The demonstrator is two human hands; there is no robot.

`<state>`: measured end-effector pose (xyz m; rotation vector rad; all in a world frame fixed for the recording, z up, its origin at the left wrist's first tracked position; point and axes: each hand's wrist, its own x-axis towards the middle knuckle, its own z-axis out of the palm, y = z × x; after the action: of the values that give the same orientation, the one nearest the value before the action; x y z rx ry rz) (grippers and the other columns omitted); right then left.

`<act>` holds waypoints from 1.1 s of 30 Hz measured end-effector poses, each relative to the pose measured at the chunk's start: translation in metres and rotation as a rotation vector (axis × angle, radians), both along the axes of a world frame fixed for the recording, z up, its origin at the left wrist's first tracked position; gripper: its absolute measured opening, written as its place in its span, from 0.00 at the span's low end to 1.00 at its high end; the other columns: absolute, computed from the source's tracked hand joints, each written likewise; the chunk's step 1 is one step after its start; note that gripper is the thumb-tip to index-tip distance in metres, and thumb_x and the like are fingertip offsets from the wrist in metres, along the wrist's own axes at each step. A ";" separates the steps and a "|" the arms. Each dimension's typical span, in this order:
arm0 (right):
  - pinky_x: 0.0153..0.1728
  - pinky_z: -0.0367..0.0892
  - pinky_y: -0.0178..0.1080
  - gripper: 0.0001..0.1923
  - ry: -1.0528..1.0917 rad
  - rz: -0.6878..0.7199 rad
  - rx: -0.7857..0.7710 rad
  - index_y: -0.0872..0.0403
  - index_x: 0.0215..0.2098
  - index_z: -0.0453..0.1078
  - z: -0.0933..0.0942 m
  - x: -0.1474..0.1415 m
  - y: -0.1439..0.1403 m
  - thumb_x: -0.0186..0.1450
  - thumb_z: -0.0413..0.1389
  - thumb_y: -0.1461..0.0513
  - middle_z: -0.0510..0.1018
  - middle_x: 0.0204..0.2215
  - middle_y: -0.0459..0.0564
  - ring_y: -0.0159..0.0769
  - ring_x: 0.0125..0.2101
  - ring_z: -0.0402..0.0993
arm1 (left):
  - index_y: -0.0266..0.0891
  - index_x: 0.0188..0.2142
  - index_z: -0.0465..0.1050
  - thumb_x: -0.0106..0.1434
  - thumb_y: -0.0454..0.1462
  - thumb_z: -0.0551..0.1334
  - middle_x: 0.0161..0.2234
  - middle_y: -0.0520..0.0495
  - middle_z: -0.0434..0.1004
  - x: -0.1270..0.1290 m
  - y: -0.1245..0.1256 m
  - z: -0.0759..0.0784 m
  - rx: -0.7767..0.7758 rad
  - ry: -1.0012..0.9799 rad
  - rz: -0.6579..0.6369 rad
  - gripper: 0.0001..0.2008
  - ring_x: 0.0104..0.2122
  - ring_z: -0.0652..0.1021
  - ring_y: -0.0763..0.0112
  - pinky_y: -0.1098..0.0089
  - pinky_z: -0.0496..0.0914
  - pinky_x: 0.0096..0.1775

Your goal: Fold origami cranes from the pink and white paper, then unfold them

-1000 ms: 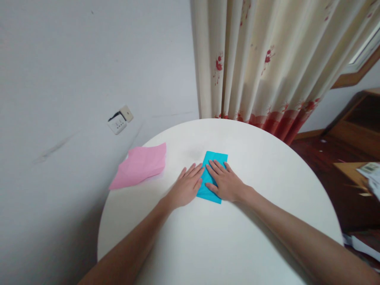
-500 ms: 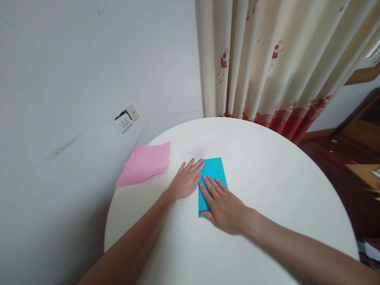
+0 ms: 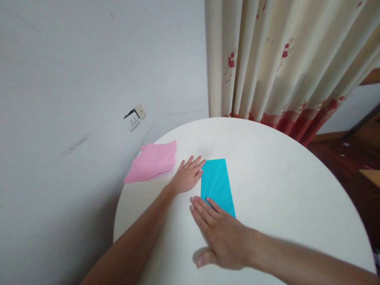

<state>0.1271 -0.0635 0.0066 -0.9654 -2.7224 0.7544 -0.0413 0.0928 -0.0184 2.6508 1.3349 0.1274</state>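
Lying flat on tabletop (image 3: 282,174): blue paper (image 3: 216,184) | left hand (image 3: 187,175) spread flat beside its left edge | right hand (image 3: 218,233) spread flat, fingertips over near edge | pink paper (image 3: 152,160) left.

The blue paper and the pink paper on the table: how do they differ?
The blue paper lies flat as a crisp narrow rectangle; the pink paper looks rumpled, with uneven edges. The blue one sits mid-table between the left hand and right hand; the pink one overhangs the white table's rim, untouched. Both are plain coloured sheets.
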 end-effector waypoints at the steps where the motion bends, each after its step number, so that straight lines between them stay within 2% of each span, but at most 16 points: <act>1: 0.65 0.25 0.50 0.48 0.003 0.006 -0.011 0.67 0.68 0.32 0.002 0.000 -0.001 0.66 0.39 0.41 0.30 0.67 0.64 0.47 0.67 0.21 | 0.53 0.66 0.48 0.71 0.45 0.42 0.68 0.53 0.42 0.002 -0.002 0.002 0.010 -0.018 0.007 0.25 0.67 0.44 0.54 0.41 0.43 0.61; 3: 0.65 0.24 0.50 0.48 0.006 0.015 -0.026 0.67 0.68 0.32 0.005 0.001 -0.002 0.66 0.39 0.41 0.30 0.67 0.64 0.47 0.67 0.21 | 0.50 0.65 0.51 0.71 0.42 0.42 0.69 0.51 0.40 0.007 -0.008 0.007 0.048 -0.063 -0.015 0.24 0.67 0.43 0.56 0.41 0.40 0.62; 4: 0.65 0.24 0.50 0.48 0.006 0.016 -0.033 0.67 0.68 0.32 0.006 0.001 -0.002 0.66 0.40 0.40 0.30 0.67 0.64 0.47 0.67 0.21 | 0.49 0.65 0.52 0.71 0.39 0.41 0.69 0.51 0.40 0.010 -0.011 0.009 0.065 -0.083 -0.070 0.24 0.67 0.42 0.58 0.42 0.38 0.62; 7: 0.65 0.26 0.49 0.47 0.003 0.026 -0.063 0.67 0.68 0.33 0.005 0.002 -0.001 0.66 0.40 0.41 0.34 0.67 0.65 0.48 0.67 0.24 | 0.51 0.66 0.48 0.71 0.39 0.40 0.68 0.53 0.43 0.016 -0.022 0.015 -0.012 -0.084 -0.340 0.24 0.67 0.43 0.66 0.50 0.37 0.64; 9: 0.65 0.26 0.49 0.47 -0.003 0.035 -0.085 0.66 0.68 0.34 0.004 0.003 -0.001 0.66 0.40 0.41 0.34 0.67 0.65 0.48 0.67 0.25 | 0.53 0.67 0.44 0.71 0.44 0.42 0.68 0.53 0.44 0.017 -0.025 0.015 -0.087 -0.034 -0.450 0.25 0.67 0.43 0.65 0.51 0.37 0.64; 13: 0.65 0.26 0.48 0.48 0.027 0.073 -0.149 0.63 0.69 0.30 0.011 0.006 -0.002 0.66 0.43 0.41 0.31 0.68 0.62 0.46 0.67 0.24 | 0.56 0.67 0.41 0.69 0.52 0.42 0.68 0.54 0.42 0.017 -0.019 0.012 -0.061 0.043 -0.365 0.28 0.67 0.41 0.60 0.49 0.37 0.63; 17: 0.65 0.29 0.49 0.50 0.101 0.143 -0.263 0.58 0.69 0.32 0.024 0.012 0.000 0.63 0.50 0.42 0.33 0.68 0.60 0.47 0.67 0.27 | 0.58 0.66 0.43 0.69 0.53 0.41 0.68 0.56 0.43 0.019 -0.013 0.010 0.014 0.059 -0.240 0.27 0.67 0.43 0.60 0.49 0.40 0.63; 19: 0.65 0.34 0.50 0.48 0.164 0.160 -0.356 0.55 0.69 0.37 0.027 0.014 0.006 0.62 0.53 0.43 0.40 0.68 0.59 0.48 0.67 0.34 | 0.58 0.66 0.43 0.70 0.51 0.40 0.68 0.55 0.44 0.020 -0.012 0.009 0.041 0.056 -0.193 0.26 0.67 0.45 0.61 0.48 0.42 0.63; 21: 0.63 0.47 0.49 0.43 0.280 0.141 -0.514 0.52 0.69 0.44 0.024 0.014 0.015 0.63 0.53 0.45 0.55 0.65 0.58 0.46 0.64 0.50 | 0.58 0.66 0.42 0.70 0.50 0.39 0.68 0.55 0.44 0.019 -0.011 0.007 0.054 0.060 -0.170 0.26 0.67 0.45 0.61 0.48 0.43 0.63; 23: 0.53 0.65 0.46 0.33 0.460 0.065 -0.710 0.53 0.66 0.52 0.016 0.013 0.029 0.68 0.47 0.48 0.72 0.54 0.56 0.42 0.53 0.70 | 0.58 0.66 0.42 0.70 0.50 0.39 0.68 0.55 0.43 0.018 -0.011 0.006 0.049 0.067 -0.172 0.25 0.67 0.45 0.60 0.47 0.44 0.63; 24: 0.47 0.69 0.44 0.29 0.550 -0.027 -0.746 0.55 0.64 0.56 0.010 0.012 0.036 0.70 0.41 0.49 0.76 0.50 0.57 0.41 0.47 0.75 | 0.58 0.66 0.42 0.70 0.49 0.40 0.68 0.55 0.42 0.018 -0.010 0.006 0.043 0.072 -0.185 0.26 0.67 0.45 0.60 0.47 0.44 0.62; 26: 0.40 0.72 0.43 0.27 0.705 -0.391 -0.578 0.59 0.58 0.63 -0.001 0.011 0.050 0.72 0.36 0.53 0.79 0.43 0.59 0.40 0.41 0.77 | 0.57 0.66 0.42 0.70 0.48 0.42 0.69 0.54 0.40 0.017 -0.010 0.005 0.042 0.082 -0.211 0.26 0.67 0.44 0.58 0.45 0.43 0.62; 27: 0.41 0.71 0.44 0.26 0.719 -0.564 -0.414 0.60 0.56 0.66 -0.006 0.012 0.055 0.71 0.36 0.56 0.79 0.42 0.59 0.40 0.41 0.76 | 0.57 0.66 0.42 0.70 0.48 0.42 0.69 0.54 0.40 0.017 -0.010 0.005 0.046 0.086 -0.217 0.26 0.67 0.44 0.57 0.45 0.43 0.62; 28: 0.46 0.69 0.46 0.24 0.682 -0.653 -0.252 0.59 0.56 0.67 -0.011 0.012 0.059 0.70 0.37 0.59 0.78 0.44 0.59 0.40 0.44 0.75 | 0.57 0.66 0.42 0.70 0.47 0.43 0.69 0.54 0.40 0.017 -0.010 0.004 0.053 0.087 -0.215 0.26 0.67 0.44 0.57 0.45 0.43 0.62; 30: 0.56 0.60 0.49 0.23 0.490 -0.673 0.013 0.57 0.58 0.65 -0.017 0.015 0.062 0.68 0.42 0.62 0.71 0.54 0.59 0.43 0.55 0.65 | 0.57 0.66 0.43 0.71 0.46 0.42 0.68 0.55 0.41 0.018 -0.011 0.003 0.068 0.080 -0.193 0.25 0.67 0.45 0.58 0.45 0.44 0.62; 33: 0.63 0.43 0.54 0.32 0.115 -0.536 0.179 0.60 0.66 0.51 -0.023 0.021 0.058 0.67 0.46 0.56 0.53 0.66 0.60 0.47 0.66 0.43 | 0.57 0.66 0.43 0.71 0.46 0.42 0.68 0.55 0.43 0.019 -0.011 0.001 0.087 0.063 -0.150 0.25 0.67 0.46 0.58 0.45 0.44 0.62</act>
<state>0.1482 -0.0058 -0.0164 -1.4595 -2.2229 0.4392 -0.0226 0.0813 -0.0171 2.8387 1.1673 0.0840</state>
